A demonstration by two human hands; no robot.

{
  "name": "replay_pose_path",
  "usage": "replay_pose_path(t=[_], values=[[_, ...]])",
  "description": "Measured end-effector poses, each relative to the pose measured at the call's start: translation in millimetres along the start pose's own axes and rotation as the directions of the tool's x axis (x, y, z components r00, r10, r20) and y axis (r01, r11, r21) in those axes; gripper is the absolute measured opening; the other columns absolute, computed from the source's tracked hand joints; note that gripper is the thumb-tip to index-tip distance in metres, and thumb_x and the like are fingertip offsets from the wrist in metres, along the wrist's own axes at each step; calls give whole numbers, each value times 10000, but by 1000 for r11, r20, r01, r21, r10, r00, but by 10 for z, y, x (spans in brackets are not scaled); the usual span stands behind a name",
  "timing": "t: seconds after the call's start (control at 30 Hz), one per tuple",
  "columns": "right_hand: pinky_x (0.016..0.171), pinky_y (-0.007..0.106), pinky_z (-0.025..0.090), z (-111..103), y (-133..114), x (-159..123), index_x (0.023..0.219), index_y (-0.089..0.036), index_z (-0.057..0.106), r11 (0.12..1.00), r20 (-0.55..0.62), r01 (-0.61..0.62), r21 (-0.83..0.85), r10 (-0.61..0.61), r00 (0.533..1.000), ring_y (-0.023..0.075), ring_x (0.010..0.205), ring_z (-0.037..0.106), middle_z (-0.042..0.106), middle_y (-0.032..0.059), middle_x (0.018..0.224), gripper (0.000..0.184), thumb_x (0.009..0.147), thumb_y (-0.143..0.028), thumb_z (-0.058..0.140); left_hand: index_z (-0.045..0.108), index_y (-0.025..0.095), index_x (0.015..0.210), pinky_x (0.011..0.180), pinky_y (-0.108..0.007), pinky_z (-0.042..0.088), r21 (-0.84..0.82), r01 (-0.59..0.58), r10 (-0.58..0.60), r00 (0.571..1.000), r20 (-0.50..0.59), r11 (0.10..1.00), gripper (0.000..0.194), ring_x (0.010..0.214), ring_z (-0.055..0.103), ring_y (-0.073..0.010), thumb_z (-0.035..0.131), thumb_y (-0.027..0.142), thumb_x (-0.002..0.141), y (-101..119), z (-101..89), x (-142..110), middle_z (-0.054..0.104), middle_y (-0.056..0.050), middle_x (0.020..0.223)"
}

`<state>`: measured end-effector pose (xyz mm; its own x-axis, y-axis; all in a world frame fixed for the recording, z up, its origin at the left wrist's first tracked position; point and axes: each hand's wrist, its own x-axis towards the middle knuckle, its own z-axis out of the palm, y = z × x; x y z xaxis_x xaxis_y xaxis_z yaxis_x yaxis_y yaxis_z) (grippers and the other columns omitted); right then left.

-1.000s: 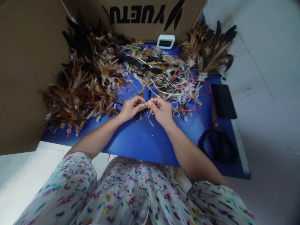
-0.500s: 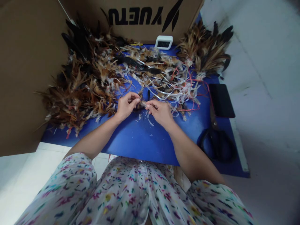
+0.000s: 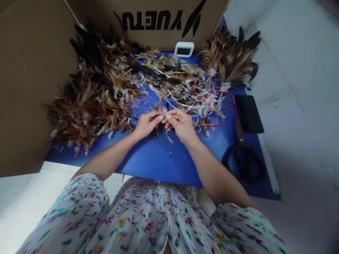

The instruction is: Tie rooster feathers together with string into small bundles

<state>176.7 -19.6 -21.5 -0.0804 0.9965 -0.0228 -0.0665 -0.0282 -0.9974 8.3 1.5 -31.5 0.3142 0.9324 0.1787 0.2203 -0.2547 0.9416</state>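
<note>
Over the middle of the blue table (image 3: 156,158), my left hand (image 3: 147,123) and my right hand (image 3: 180,123) meet at the fingertips. Both are closed in a pinch on a small brownish feather (image 3: 163,110), whose fluffy part stands up beyond the fingers. Its lower end is hidden between the fingertips. White ribbon strips (image 3: 209,104) lie in a tangle just beyond my right hand, mixed with red string (image 3: 212,123). To the left of my left hand is a large heap of brown feathers (image 3: 97,102).
Loose feathers (image 3: 169,80) spread across the table's middle. A feather bunch (image 3: 225,60) lies back right, near a white digital clock (image 3: 184,49). A black phone (image 3: 249,113) and black-handled scissors (image 3: 242,158) lie right. Cardboard (image 3: 29,88) walls the left and back.
My hands have come closer together until the fingertips meet. My left hand has shifted right and slightly towards me, and the feather now points up away from me.
</note>
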Motion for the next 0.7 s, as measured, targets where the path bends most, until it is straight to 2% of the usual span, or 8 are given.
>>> replay_pose_path(t=[0.1,0.27,0.43,0.57,0.7], values=[[485,233,473,22,12,-9,845,-213,561,1000,25,7,-6,-7,1000,84,478,569,609,-58,578,339,799,-526,685,707,155,810,501,-215,391,63,-39,36,998,43,997,451,510,518,-77,607,589,881,45,13,-26,602,8,610],[472,232,465,38,29,-9,826,-216,565,999,39,16,-39,-15,999,90,471,566,586,-69,539,332,778,-511,711,722,168,734,555,-239,400,158,-103,107,994,-14,982,421,567,526,-100,648,560,865,63,5,-23,599,0,600],[484,233,474,25,48,-15,849,-209,583,997,36,35,-64,-32,999,92,498,584,660,-38,621,304,788,-482,702,763,178,799,595,-249,432,113,-130,134,990,-31,985,373,589,557,-104,644,521,882,42,-2,-10,659,-12,651],[502,234,483,21,79,-28,893,-213,587,993,49,50,-103,-45,998,93,524,596,710,-17,699,208,824,-396,660,715,179,676,589,-255,413,149,-151,162,985,-64,977,421,542,520,-101,607,511,911,42,-11,-2,578,10,538],[520,241,490,24,105,-39,913,-220,584,984,56,67,-166,-59,997,97,529,603,720,-18,714,120,847,-314,619,629,177,579,621,-263,406,217,-191,216,971,-98,957,465,573,507,-108,611,502,911,58,-11,4,548,10,530]])
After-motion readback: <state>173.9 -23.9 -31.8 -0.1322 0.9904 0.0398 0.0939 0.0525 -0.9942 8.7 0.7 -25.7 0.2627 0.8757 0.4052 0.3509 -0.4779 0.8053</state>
